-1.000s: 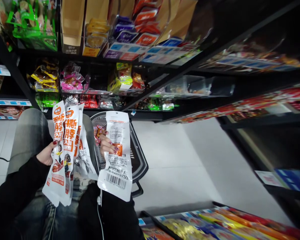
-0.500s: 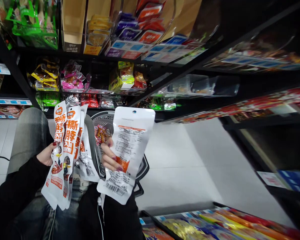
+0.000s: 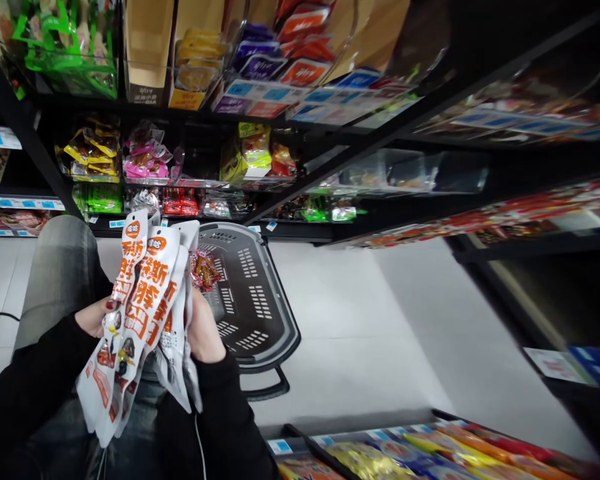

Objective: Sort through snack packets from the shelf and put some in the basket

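Several long white snack packets (image 3: 145, 293) with orange lettering are bunched upright between my hands, above my lap. My left hand (image 3: 94, 316) is closed on the left side of the bunch, its thumb at the front packet's edge. At the right side, my right hand (image 3: 205, 327) presses against the rearmost packets; its fingers are mostly hidden behind them. Just past the right hand stands a grey shopping basket (image 3: 260, 267) on the floor. A small heap of red and brown wrapped snacks (image 3: 205, 270) lies in it.
Black shelves (image 3: 300, 230) with clear bins of bagged snacks (image 3: 93, 150) stretch across the front and right. A low display of colourful packets (image 3: 410, 450) stands at the lower right. Pale floor tiles (image 3: 340, 300) lie between it and the shelves. The basket's handle (image 3: 267, 390) sticks out nearby.
My right hand has brought its single packet, which was held apart over the basket, leftward against the bunch. The basket now shows more fully. My left hand keeps its hold.
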A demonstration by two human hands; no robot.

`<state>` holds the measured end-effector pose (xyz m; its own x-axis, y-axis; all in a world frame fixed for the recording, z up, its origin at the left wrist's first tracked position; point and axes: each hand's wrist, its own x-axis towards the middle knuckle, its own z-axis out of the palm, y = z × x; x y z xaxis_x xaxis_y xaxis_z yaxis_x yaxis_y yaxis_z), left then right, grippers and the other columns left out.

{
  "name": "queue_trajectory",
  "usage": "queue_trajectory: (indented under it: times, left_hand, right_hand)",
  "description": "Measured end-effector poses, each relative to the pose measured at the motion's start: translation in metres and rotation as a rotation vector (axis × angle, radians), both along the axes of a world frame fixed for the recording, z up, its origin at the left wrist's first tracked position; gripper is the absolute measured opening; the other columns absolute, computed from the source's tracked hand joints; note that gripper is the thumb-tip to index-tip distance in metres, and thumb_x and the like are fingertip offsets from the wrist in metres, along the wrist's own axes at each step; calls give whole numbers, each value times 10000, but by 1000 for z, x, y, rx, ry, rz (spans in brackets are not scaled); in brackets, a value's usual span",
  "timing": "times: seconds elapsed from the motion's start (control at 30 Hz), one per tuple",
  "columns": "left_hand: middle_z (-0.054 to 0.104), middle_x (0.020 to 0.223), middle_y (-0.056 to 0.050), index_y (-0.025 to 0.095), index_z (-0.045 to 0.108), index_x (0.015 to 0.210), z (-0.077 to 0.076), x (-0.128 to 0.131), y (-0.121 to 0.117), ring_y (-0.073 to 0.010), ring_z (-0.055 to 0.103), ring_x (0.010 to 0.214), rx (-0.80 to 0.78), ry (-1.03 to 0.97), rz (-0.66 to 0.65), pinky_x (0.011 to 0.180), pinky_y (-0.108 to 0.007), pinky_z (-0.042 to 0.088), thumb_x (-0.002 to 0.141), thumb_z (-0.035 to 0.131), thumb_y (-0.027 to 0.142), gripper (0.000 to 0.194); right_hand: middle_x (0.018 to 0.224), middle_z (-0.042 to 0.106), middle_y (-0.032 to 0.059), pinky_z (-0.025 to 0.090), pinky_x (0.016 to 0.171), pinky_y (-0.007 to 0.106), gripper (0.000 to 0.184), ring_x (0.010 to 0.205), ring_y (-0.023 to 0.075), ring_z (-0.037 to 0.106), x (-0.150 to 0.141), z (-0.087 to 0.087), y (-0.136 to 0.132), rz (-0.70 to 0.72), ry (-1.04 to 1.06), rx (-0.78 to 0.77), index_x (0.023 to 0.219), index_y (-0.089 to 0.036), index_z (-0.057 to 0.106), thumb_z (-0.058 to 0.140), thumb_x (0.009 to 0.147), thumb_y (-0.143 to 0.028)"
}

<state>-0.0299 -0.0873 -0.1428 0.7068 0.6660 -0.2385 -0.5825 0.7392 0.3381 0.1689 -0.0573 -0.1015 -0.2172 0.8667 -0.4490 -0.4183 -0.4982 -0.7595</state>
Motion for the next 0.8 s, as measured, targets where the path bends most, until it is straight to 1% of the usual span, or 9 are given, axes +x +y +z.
queue_trajectory:
  times: [0.13,0.2,0.27,0.37,0.47,0.53,0.6,0.7,0.8]
  left_hand:
    - [752,880,-71,122,699,941,-1,3,0,-216,696,828,-66,48,49,771,-286,524,691,692,240,276]
    - [754,855,-70,116,703,917,-2,3,1,-211,701,798,-113,72,51,754,-273,532,685,698,253,269]
    - [754,849,-77,120,704,905,-2,2,2,-220,701,784,-143,89,29,747,-276,538,642,731,282,310]
    - [749,822,-98,128,695,934,-1,0,5,-268,694,785,-128,88,-98,785,-358,532,604,729,417,440]
    - [734,767,-98,121,682,963,1,-1,7,-308,687,766,-72,54,-212,812,-459,502,593,681,524,548]
    - [728,753,-91,120,684,957,2,-1,7,-313,685,751,-58,53,-207,814,-482,491,584,675,538,560]
    - [731,766,-96,119,690,939,2,0,6,-308,683,731,-63,63,-198,803,-485,491,574,677,545,561]
    - [740,816,-117,113,689,946,-1,2,5,-300,682,717,-76,55,-179,771,-467,502,559,689,544,579]
    - [742,859,-119,103,674,985,-6,3,4,-289,686,792,-88,44,-127,791,-413,505,600,697,493,548]
  right_hand:
    - [968,705,35,504,825,377,496,935,235,640,-16,-5,-6,-20,-2,-53,1032,-209,643,440,815,-605]
    - [1054,693,45,489,888,394,556,1042,246,614,-15,-6,-6,5,-90,-33,1106,-202,625,406,822,-628]
    - [1099,682,45,457,950,397,577,1111,244,582,-14,-7,-3,26,-229,45,1105,-203,634,374,830,-639]
    - [1084,687,41,416,998,382,567,1111,235,579,-14,-8,4,23,-401,179,1008,-210,671,352,836,-646]
    - [1021,702,51,416,988,370,576,1058,232,602,-18,-11,10,50,-440,210,941,-204,672,325,841,-652]
    - [1019,695,73,416,976,381,583,1049,239,599,-20,-14,13,69,-479,192,956,-190,658,297,855,-636]
    - [1047,676,99,395,982,401,566,1060,247,579,-22,-15,15,68,-565,219,980,-177,642,275,875,-594]
    - [1110,628,125,334,1014,419,493,1094,246,526,-21,-13,17,26,-700,353,1028,-165,611,270,898,-498]
    - [1087,594,123,355,970,409,395,1058,230,513,-12,-5,19,-105,-815,490,1041,-170,574,297,905,-415]
